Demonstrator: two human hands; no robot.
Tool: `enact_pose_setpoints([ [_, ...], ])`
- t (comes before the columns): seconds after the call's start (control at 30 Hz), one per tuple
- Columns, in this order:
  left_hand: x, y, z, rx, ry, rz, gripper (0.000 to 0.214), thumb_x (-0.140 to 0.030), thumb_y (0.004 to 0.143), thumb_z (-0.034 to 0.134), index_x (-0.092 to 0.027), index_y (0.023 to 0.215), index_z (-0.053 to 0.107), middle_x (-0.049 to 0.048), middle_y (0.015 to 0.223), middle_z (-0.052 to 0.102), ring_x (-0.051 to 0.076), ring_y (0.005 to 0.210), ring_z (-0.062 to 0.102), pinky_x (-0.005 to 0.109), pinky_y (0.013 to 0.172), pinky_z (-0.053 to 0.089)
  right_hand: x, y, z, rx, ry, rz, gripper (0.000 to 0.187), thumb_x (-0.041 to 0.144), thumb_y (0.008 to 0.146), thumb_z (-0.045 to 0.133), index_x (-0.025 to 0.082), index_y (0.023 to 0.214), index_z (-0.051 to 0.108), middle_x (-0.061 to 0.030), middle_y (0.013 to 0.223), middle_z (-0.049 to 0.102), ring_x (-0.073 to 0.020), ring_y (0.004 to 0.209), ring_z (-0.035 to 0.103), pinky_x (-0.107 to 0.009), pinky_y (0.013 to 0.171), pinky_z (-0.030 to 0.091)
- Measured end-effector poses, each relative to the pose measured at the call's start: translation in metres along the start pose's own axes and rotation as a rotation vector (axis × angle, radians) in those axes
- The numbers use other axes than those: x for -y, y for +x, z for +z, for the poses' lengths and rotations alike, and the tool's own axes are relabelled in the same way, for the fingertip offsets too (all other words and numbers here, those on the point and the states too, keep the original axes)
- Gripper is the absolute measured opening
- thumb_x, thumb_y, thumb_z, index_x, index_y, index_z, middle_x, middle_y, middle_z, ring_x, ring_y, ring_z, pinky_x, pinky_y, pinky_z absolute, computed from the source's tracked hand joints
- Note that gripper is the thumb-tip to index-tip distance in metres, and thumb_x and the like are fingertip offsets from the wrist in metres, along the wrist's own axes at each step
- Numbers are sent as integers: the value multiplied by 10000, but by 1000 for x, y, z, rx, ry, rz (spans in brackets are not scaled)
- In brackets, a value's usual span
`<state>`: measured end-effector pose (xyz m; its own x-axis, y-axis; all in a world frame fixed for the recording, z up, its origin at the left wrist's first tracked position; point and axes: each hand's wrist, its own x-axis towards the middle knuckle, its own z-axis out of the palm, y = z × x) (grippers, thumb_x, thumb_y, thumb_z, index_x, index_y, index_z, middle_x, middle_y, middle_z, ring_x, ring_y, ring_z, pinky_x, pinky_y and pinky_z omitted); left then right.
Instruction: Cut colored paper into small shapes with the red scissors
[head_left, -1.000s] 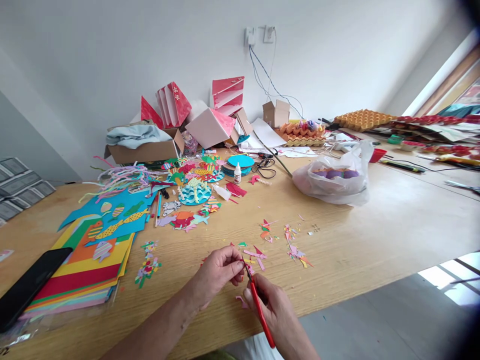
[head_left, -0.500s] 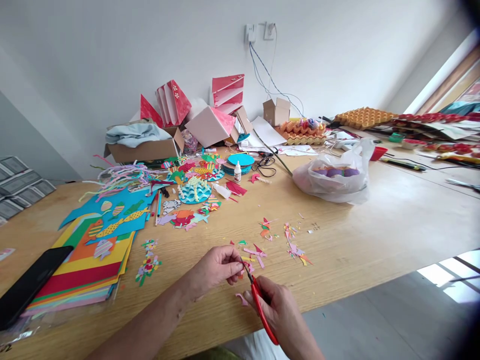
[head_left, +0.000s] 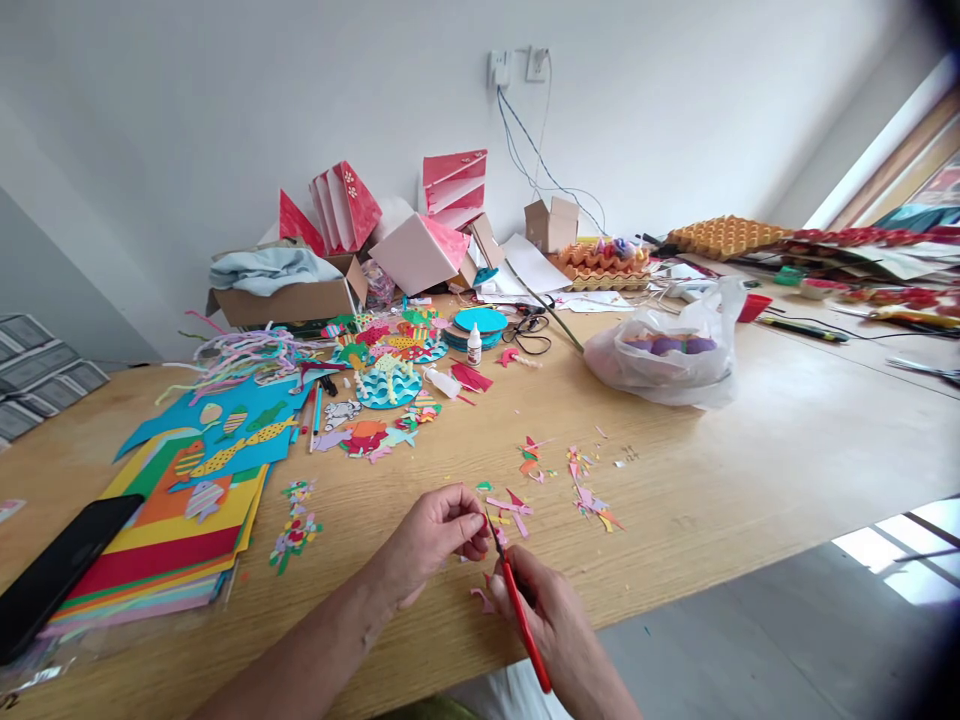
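Note:
My left hand (head_left: 435,538) pinches a small scrap of coloured paper (head_left: 491,540) just above the wooden table's (head_left: 750,470) near edge. Its fingertips meet the blades of red-handled scissors (head_left: 519,610), which my right hand (head_left: 551,620) grips from below. The scissor tips sit right at the scrap. Loose paper offcuts (head_left: 585,495) lie scattered on the wood just beyond both hands, and a pink shred (head_left: 480,598) lies under them.
A stack of coloured paper sheets (head_left: 169,540) and a black phone (head_left: 56,570) lie at the left. Paper fish, cut shapes and a glue bottle (head_left: 475,345) sit further back. A plastic bag (head_left: 667,355) lies to the right, and boxes (head_left: 292,295) line the wall.
Both hands stay almost in place at the table's edge. The scissors have shifted slightly up and left against the scrap between my left fingers.

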<state>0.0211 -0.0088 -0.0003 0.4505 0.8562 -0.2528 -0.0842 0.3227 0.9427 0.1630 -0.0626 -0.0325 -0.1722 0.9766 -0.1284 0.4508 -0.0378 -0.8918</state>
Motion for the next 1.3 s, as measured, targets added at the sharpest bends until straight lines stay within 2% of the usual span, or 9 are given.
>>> enact_pose_setpoints([
  [0.5,6,2,-2,39,31,-16,208,-316,678,600,-130,715,514,7,630,576,90,535,522,218,529,394,-12,2,0,-92,-145,-23,347,439,710,483,187,515,348,73,479,280,-75,459,256,-186,423,209],
  [0.67,6,2,-2,9,12,-9,185,-296,681,595,-143,718,498,-15,591,561,77,507,495,206,514,372,-12,2,0,-90,-149,-19,352,445,712,485,172,501,412,71,467,286,-73,450,264,-178,411,216],
  [0.83,3,0,-1,-18,-33,3,162,-255,679,595,-132,726,500,-20,591,543,68,515,479,203,529,365,-15,3,2,-78,-111,-9,336,420,710,487,187,504,359,73,462,296,-73,446,274,-179,413,219],
  [1.03,4,-1,-2,-6,-42,-13,141,-242,689,585,-128,710,505,-19,589,539,64,518,469,199,535,352,-9,3,4,-37,-80,-16,246,379,761,431,189,611,387,52,532,405,-95,500,352,-193,472,278],
  [1.3,7,1,-6,19,9,-50,134,-235,660,592,-133,697,514,-17,581,550,65,499,478,183,494,331,-11,4,5,-100,-252,-54,232,367,740,464,201,593,395,18,518,505,-110,469,414,-199,457,294],
])
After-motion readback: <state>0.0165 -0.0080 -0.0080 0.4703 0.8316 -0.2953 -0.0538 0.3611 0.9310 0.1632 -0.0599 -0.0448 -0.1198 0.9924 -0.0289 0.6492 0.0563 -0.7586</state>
